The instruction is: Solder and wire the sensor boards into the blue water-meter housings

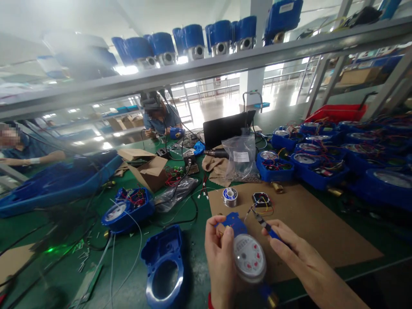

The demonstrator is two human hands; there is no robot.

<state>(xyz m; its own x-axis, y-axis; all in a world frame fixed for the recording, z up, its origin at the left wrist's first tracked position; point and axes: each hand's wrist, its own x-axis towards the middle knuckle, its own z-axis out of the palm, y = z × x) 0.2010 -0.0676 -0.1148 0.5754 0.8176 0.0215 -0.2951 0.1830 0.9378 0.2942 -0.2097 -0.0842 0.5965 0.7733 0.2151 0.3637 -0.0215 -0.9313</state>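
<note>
Head view | left fingers [215, 234] clamped on water meter [249, 258] | right fingers [273, 236] clamped on blue-handled tool [266, 224]

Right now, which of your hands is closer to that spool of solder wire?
Left. The left hand is nearer, just below and slightly left of the solder wire spool in the head view. The right hand is farther away, below and well to the right.

Blue meter housing [162, 268] just left of hands [220, 257] [302, 262]
</note>
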